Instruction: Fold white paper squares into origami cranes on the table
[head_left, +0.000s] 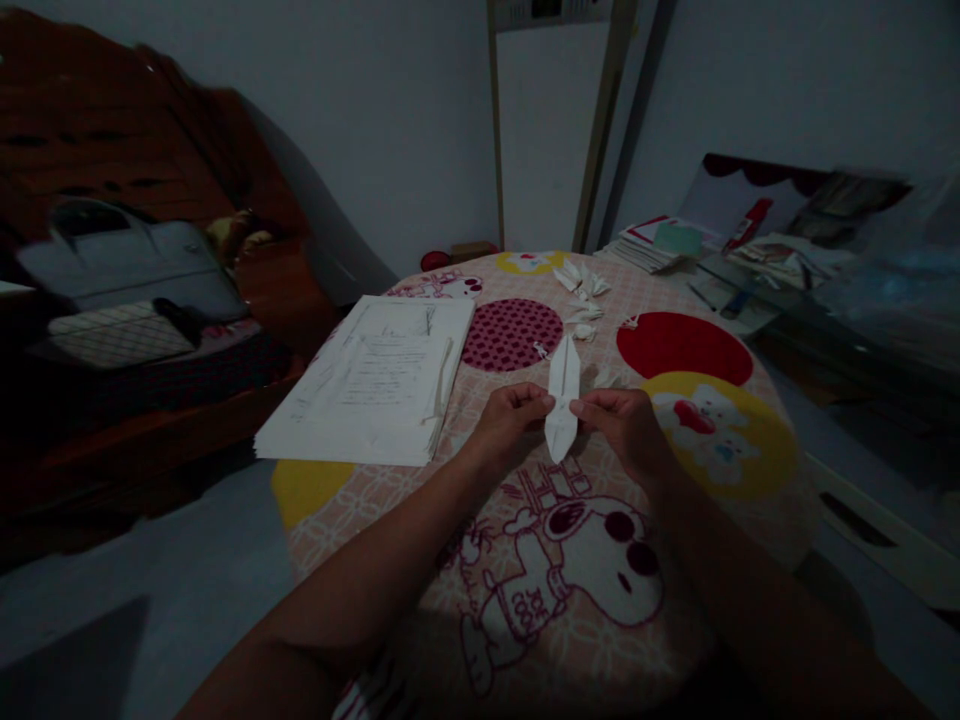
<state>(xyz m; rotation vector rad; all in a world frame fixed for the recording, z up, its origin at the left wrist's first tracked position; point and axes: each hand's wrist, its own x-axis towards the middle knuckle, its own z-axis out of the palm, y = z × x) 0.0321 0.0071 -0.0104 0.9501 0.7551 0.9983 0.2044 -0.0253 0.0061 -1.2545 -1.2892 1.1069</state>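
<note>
Between my two hands is a long white folded paper point(564, 372), pointed at both ends, with a crease down its middle. My left hand point(517, 418) pinches its left edge between thumb and fingers. On the opposite edge, my right hand point(619, 420) pinches it the same way. The paper is held just above the patterned tablecloth point(420, 530). Beyond it lie several white folded paper pieces point(581, 280), some with pointed tips. A small pale paper piece point(609, 380) rests behind my right hand, partly hidden.
A thick stack of written sheets point(360, 380) lies on the table's left side. To the right stands a glass-topped side table point(795, 310) with papers and a red bottle-like object point(748, 222). A wooden bench point(277, 290) at left holds a pale handbag point(150, 260).
</note>
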